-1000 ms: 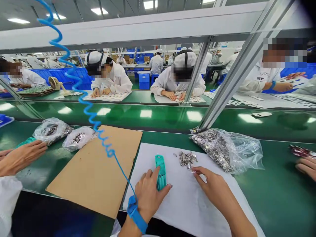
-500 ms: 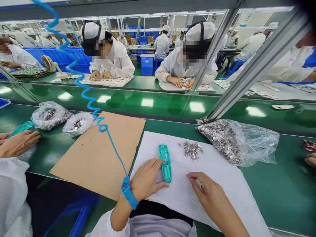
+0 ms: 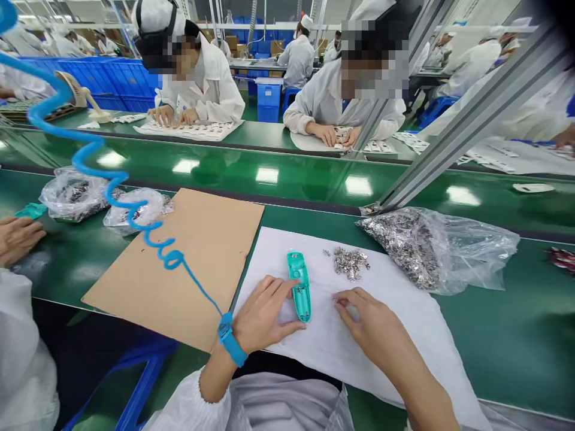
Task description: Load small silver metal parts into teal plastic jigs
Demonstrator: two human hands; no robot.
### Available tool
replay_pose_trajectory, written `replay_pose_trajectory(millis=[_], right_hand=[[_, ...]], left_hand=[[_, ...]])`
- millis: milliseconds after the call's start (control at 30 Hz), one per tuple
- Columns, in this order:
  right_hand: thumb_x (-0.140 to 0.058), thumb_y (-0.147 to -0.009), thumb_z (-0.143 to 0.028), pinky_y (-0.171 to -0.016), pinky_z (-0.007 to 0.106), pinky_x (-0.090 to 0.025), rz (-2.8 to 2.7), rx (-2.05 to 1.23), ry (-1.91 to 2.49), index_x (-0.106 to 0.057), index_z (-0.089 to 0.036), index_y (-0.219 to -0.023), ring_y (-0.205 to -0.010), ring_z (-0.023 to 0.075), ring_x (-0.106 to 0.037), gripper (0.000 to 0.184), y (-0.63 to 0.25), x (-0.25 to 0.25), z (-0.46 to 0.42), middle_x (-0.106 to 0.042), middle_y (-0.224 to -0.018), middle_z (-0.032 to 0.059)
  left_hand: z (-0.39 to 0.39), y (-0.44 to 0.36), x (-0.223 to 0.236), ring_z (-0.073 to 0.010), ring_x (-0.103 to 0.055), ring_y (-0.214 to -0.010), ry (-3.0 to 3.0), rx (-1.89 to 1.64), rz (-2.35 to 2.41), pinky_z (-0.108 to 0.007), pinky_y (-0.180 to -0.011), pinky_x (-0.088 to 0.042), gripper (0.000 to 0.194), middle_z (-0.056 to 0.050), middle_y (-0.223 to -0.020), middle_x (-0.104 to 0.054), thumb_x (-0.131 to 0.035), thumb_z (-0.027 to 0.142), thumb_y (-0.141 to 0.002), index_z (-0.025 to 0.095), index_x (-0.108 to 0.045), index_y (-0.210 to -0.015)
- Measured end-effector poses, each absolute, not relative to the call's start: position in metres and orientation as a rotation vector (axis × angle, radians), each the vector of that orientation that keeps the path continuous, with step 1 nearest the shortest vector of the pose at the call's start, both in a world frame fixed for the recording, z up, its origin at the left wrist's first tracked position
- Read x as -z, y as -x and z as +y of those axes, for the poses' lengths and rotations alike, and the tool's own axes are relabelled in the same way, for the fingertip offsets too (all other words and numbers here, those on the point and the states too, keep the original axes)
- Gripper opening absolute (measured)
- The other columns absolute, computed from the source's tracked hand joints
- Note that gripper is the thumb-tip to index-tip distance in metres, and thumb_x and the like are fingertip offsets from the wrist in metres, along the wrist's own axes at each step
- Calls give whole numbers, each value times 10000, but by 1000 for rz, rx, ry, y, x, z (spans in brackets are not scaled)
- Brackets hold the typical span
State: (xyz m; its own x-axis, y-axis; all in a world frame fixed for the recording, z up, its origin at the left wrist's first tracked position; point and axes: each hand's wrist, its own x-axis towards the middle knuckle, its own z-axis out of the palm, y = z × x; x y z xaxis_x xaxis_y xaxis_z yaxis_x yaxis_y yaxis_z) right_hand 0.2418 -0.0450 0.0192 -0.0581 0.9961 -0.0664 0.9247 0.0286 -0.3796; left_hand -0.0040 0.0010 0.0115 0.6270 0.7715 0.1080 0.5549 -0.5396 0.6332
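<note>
Lying on a crinkled white sheet (image 3: 314, 359), a slim teal plastic tool (image 3: 299, 286) is touched, not gripped, by the half-open left hand (image 3: 265, 308). The right hand (image 3: 371, 320) is held with fingertips (image 3: 338, 301) nearly closed, any hold unclear, near jagged silver metal pieces (image 3: 350, 263) and a clear plastic bag (image 3: 471, 257).

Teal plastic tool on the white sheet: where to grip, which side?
Probably across the middle of the teal plastic tool, pinching its long sides, coming from the left, where the left hand already lies. It sits slim and flat on the white sheet, long axis pointing away from the person.
</note>
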Motion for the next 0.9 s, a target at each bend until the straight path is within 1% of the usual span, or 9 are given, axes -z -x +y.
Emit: replay_pose_trajectory(millis=[100,167,267,367,433,533,667,733,900], right_hand=[[-391,-939,-246,-537,304,-409,-2167,-429,2035,-586,-228,-947,-688,215,-620,196,-239,-22,-42,-617,-956,27],[-358,-942,-233,-516,294,-390,-2227,-435,1977,-582,-228,-1032,-644,202,-606,242,-238,-26,-43,-605,-947,33],[-281,-990,-259,-549,310,-429,-2214,-543,1832,-584,-234,-1166,-612,187,-595,351,-235,-35,-46,-598,-1022,59],[-323,-1019,-316,-637,323,-473,-2086,-701,1741,-617,-254,-1069,-682,200,-612,304,-228,-44,-47,-624,-1066,52],[-402,-1018,-349,-666,316,-483,-2008,-787,1703,-620,-272,-1037,-683,201,-604,232,-219,-47,-49,-654,-995,20],[-457,-1016,-360,-642,305,-481,-1970,-853,1647,-620,-278,-1014,-608,180,-568,183,-206,-46,-52,-658,-907,-8],[-401,-1040,-308,-628,310,-462,-2000,-782,1556,-598,-255,-999,-694,172,-590,209,-195,-34,-56,-608,-1005,13],[-398,-1039,-292,-624,313,-454,-2011,-745,1545,-582,-249,-985,-731,175,-597,196,-193,-29,-58,-587,-1000,13],[-415,-1031,-294,-585,313,-429,-2012,-753,1571,-559,-257,-965,-684,170,-573,163,-192,-24,-60,-577,-991,-2]], left_hand=[[2,4,-11,-263,-529,-1097,-2307,-525,1028,-427,-977,-465,750,-71,-1176,-613,-756,471,-793,225,-411,-1412],[3,4,-12,-268,-536,-1104,-2312,-525,1032,-428,-973,-466,747,-75,-1189,-613,-756,471,-794,231,-414,-1413],[3,3,-13,-274,-539,-1106,-2327,-505,1033,-425,-975,-463,744,-79,-1193,-616,-756,475,-791,219,-419,-1403],[3,3,-13,-272,-533,-1101,-2340,-507,1024,-419,-975,-460,739,-80,-1189,-617,-754,484,-789,204,-429,-1390],[3,4,-13,-264,-531,-1086,-2339,-520,1019,-417,-973,-459,727,-73,-1166,-619,-750,482,-795,207,-432,-1388],[3,4,-12,-253,-530,-1045,-2329,-533,1006,-418,-956,-464,696,-61,-1095,-619,-741,493,-802,210,-452,-1368],[4,3,-12,-252,-518,-1024,-2310,-520,996,-421,-941,-466,679,-50,-1055,-613,-751,502,-789,196,-478,-1330],[4,2,-12,-253,-511,-1026,-2307,-517,993,-424,-950,-461,687,-48,-1052,-614,-754,496,-787,188,-473,-1333],[5,2,-10,-253,-505,-1028,-2298,-512,999,-426,-953,-459,724,-48,-1069,-614,-762,488,-782,179,-448,-1356]])
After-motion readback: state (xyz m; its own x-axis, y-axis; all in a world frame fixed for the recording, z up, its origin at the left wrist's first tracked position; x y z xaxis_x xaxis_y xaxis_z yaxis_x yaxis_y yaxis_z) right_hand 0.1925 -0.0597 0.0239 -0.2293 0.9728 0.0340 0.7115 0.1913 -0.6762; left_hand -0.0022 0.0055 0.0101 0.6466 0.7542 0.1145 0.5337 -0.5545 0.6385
